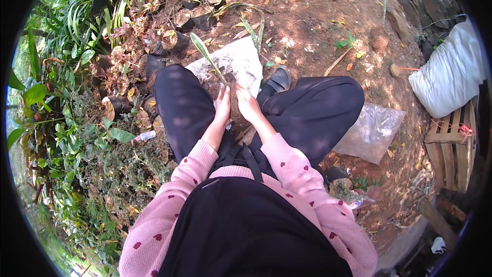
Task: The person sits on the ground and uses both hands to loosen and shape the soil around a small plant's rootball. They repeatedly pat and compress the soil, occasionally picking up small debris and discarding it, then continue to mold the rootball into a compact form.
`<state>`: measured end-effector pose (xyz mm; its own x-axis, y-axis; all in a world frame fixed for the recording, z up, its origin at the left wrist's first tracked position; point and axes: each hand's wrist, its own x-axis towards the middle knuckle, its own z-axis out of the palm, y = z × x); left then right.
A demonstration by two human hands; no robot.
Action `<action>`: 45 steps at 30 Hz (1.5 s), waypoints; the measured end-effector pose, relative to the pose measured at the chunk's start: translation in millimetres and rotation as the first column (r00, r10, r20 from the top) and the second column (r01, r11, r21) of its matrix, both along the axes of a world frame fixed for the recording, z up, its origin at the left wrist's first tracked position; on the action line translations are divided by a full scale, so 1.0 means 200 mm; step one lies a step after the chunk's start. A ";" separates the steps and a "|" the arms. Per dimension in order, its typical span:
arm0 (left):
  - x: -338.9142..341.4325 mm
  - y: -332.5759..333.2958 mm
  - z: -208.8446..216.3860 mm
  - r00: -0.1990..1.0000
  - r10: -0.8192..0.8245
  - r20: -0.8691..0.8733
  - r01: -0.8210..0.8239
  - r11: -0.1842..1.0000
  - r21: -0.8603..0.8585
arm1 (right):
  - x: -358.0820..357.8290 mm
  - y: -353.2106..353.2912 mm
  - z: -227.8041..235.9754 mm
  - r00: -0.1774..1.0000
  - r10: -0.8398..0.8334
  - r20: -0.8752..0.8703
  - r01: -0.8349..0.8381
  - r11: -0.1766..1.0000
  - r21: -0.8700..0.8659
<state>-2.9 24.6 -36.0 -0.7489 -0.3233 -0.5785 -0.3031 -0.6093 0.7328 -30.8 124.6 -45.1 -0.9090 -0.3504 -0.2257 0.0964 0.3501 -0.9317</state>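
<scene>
Between my knees, my left hand [222, 105] and my right hand [248, 104] face each other, cupped against the two sides of a brown soil clump [233, 88]. A long, pale-edged green snake plant leaf [206, 54] rises from the clump, tilted toward the far left. Whether a pot or bag surrounds the soil is hidden by my hands. Just beyond lies a white sheet [245, 54] with dark loose soil scattered on it. Two more upright snake plant leaves [260, 33] show at its far edge.
Dense green plants [77, 138] and several dark nursery bags [177, 43] line the left. A clear plastic bag [371, 131] lies by my right knee. Farther right, a full white sack [451, 72] stands at a wooden crate [451, 141]. A small bottle [145, 136] lies left.
</scene>
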 end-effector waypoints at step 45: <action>-0.13 -0.05 -0.16 1.000 0.003 -0.021 -0.004 0.999 -0.036 | -0.19 0.07 0.04 0.919 -0.281 0.278 0.381 0.814 -0.438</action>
